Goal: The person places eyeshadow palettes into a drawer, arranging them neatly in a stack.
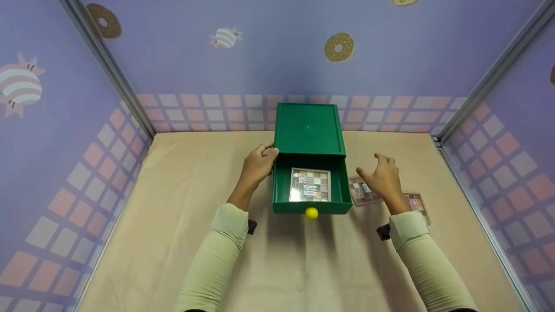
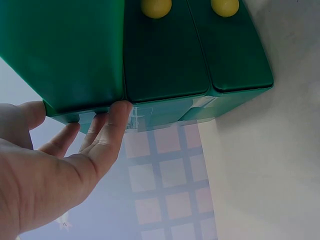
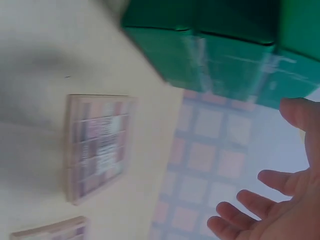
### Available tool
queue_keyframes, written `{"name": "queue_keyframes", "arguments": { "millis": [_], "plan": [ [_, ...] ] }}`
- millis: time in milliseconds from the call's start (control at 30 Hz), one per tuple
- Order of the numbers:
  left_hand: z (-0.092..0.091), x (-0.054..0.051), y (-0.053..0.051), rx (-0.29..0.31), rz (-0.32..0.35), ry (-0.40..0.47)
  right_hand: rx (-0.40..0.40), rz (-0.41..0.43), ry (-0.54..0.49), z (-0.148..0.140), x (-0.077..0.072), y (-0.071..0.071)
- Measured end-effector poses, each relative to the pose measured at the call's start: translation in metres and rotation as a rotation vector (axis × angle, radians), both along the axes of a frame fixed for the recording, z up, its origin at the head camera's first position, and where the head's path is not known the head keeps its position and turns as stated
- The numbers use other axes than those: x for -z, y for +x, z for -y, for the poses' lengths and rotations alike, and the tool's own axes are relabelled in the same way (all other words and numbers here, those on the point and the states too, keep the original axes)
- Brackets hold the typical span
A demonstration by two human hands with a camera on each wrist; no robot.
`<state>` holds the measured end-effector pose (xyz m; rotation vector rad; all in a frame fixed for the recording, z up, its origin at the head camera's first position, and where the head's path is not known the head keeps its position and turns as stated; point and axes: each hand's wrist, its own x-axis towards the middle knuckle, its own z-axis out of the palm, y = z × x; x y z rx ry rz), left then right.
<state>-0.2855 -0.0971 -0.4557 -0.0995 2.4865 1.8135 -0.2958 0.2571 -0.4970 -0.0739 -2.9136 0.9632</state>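
A green drawer unit (image 1: 308,130) has its top drawer (image 1: 284,208) pulled out, with a yellow knob (image 1: 311,213) on the front. Inside lies a flat square case (image 1: 310,185) with a tiled pattern. My left hand (image 1: 259,164) rests its fingers and thumb against the unit's left side near the top edge; in the left wrist view, the fingers (image 2: 107,132) lie nearly straight along that side. To the right of the drawer, my right hand (image 1: 383,180) hangs with spread fingers and holds nothing. In the right wrist view its thumb appears close to the unit (image 3: 227,70).
Two more patterned cases, one nearer (image 1: 363,190) and one farther right (image 1: 416,203), lie on the beige table (image 1: 173,225) by the right arm. Patterned purple walls (image 1: 277,52) enclose the back and sides. Two closed drawers (image 2: 165,60) sit below the pulled-out one.
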Motion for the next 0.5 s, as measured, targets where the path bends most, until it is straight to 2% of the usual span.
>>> {"name": "queue_keyframes", "arguments": {
  "millis": [367, 500],
  "plan": [
    [-0.001, 0.000, -0.001, -0.010, -0.002, -0.037, 0.051, 0.225, 0.088, -0.002, 0.051, 0.008],
    [0.000, -0.001, -0.001, -0.005, 0.001, -0.042, 0.046, 0.290, 0.125, -0.002, 0.067, 0.011]
  ]
}}
